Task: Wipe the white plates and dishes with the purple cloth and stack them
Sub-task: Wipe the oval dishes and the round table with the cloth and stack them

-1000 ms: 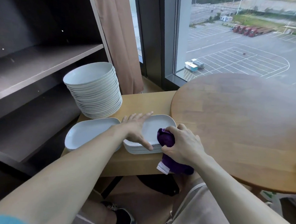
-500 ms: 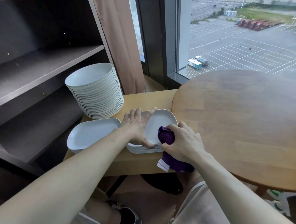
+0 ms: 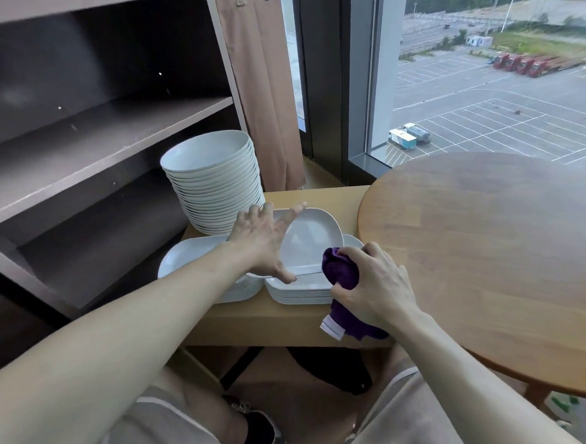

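Both forearms (image 3: pixel 141 315) bare, running up from the frame's lower edge. Beige shorts (image 3: pixel 409 431), pale piping along the seams. One black shoe (image 3: pixel 260 431), grey sole, bottom centre.

The cloth (image 3: pixel 340 271) is deep purple, with a white label (image 3: pixel 331 328) at its hanging corner. The top dish (image 3: pixel 309 238), the dish stacks (image 3: pixel 297 292) and the bowl stack (image 3: pixel 212 179) are plain white (faintly bluish in shade). The round table (image 3: pixel 488 254) shows reddish-brown wood grain; the side table (image 3: pixel 278 320) is paler tan; the curtain (image 3: pixel 258 99) is dusty brown.

Soft daylight from the window (image 3: pixel 499 80) — sharp centre, wide-angle bowing at edges.
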Tool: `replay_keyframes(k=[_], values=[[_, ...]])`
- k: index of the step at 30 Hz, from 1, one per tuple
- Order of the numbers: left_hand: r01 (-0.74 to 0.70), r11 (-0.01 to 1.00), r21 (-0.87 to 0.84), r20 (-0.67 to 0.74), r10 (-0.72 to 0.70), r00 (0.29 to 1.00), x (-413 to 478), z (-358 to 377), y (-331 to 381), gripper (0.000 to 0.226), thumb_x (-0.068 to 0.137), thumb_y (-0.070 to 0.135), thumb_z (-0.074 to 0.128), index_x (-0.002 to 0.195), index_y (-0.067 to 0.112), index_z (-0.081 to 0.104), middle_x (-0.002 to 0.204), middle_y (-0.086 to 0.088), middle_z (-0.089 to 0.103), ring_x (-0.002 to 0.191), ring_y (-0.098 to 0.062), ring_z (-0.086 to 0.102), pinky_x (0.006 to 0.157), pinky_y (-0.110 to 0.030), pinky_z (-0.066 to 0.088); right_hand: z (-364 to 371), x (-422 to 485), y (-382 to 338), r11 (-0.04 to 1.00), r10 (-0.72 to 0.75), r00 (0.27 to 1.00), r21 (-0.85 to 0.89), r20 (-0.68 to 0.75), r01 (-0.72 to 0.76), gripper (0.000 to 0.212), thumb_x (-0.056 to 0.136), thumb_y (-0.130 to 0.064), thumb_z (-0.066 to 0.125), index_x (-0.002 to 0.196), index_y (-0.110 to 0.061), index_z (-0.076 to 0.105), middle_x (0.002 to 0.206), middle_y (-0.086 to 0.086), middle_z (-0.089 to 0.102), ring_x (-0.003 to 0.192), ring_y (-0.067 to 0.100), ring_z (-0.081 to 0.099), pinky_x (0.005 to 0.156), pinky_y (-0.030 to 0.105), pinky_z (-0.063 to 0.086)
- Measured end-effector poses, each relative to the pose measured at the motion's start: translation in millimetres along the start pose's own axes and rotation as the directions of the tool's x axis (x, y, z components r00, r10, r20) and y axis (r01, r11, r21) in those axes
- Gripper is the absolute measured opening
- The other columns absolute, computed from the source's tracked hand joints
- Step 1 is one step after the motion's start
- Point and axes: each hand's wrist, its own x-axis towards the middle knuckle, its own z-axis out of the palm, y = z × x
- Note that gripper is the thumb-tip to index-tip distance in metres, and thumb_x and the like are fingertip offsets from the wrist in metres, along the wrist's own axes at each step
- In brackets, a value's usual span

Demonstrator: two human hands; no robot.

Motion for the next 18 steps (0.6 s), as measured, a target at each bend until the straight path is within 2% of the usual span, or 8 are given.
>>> replay_keyframes(k=[7, 12, 18], values=[[0.186, 0.961, -0.205, 0.142, -0.159, 0.977, -30, 0, -71, 0.139, 0.052, 0.063, 0.082, 0.149, 0.055, -0.017, 0.140, -0.013, 0.030, 0.133, -0.040, 0.036, 0.114, -0.054, 0.029, 3, -2, -1, 1.000, -0.020, 1.000, -0.022, -0.013, 0.020, 0.054, 0.077, -0.052, 0.061, 0.130, -0.043, 0.052, 0.110, -0.011, 0.043, 0.106, 0.019, 0.049, 0.085, 0.040, 0.036], [0.304, 0.909, -0.284, 0.322, -0.209, 0.924, -52, 16, -108, 0.145, 0.043, 0.061, 0.084, 0.143, 0.067, -0.021, 0.146, -0.004, 0.021, 0.130, -0.040, 0.040, 0.109, -0.055, 0.039, 8, -5, -3, 0.999, -0.038, 0.999, -0.031, 0.007, 0.039, 0.056, 0.074, -0.055, 0.058, 0.128, -0.043, 0.053, 0.108, -0.013, 0.041, 0.107, 0.019, 0.050, 0.085, 0.040, 0.035], [0.342, 0.900, -0.269, 0.380, -0.228, 0.897, -56, 30, -125, 0.144, 0.040, 0.059, 0.083, 0.138, 0.072, -0.022, 0.151, 0.003, 0.020, 0.132, -0.039, 0.038, 0.104, -0.058, 0.043, 15, -7, -5, 0.999, -0.033, 0.998, -0.029, 0.045, 0.035, 0.049, 0.075, -0.050, 0.064, 0.124, -0.046, 0.054, 0.110, -0.012, 0.045, 0.111, 0.017, 0.048, 0.086, 0.038, 0.031]])
